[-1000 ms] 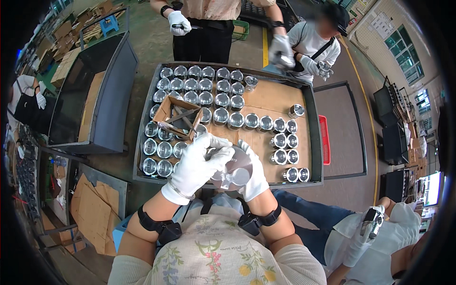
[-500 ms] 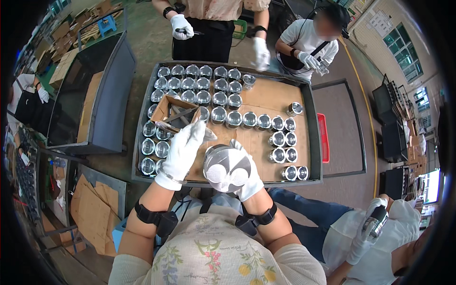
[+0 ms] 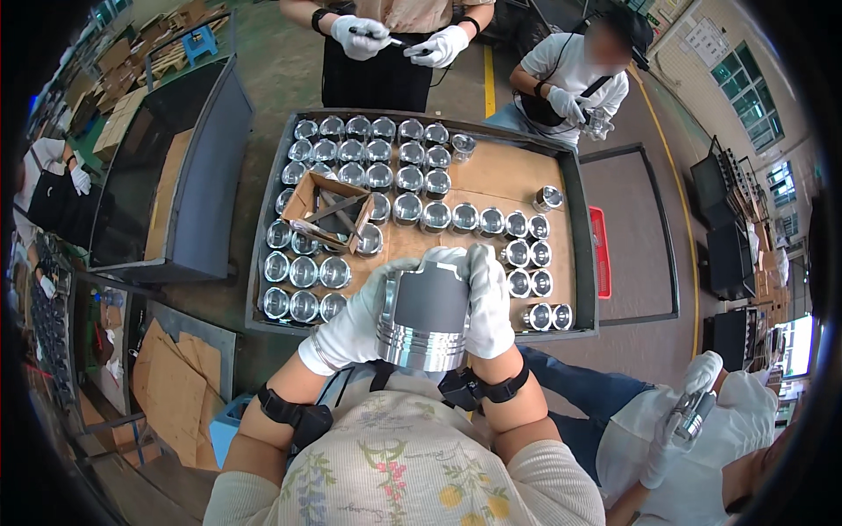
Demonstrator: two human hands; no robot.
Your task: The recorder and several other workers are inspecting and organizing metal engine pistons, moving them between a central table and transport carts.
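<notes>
A metal engine piston (image 3: 430, 302) is held close in front of my chest, above the near edge of a large tray (image 3: 500, 180). Its dark grey skirt faces up and the shiny ring grooves lie toward me. My gloved left hand (image 3: 355, 317) grips its left side, the fingers partly hidden behind it. On the opposite side my gloved right hand (image 3: 491, 305) is wrapped round it. Beyond my hands, several pistons (image 3: 408, 209) stand in rows in the tray. A small cardboard box (image 3: 307, 206) holding flat metal strips rests among them on the left.
Across the tray, a person's gloved hands (image 3: 399, 42) hold a pen-like tool. At the far right another person's glove (image 3: 566, 103) holds a piston, as does someone at lower right (image 3: 688, 416). A dark metal bin (image 3: 197, 175) stands left; a red crate (image 3: 600, 254) lies right.
My left hand has come from beside the box onto the piston's left side. The piston has turned, showing its skirt instead of its end. The person opposite has brought both hands together.
</notes>
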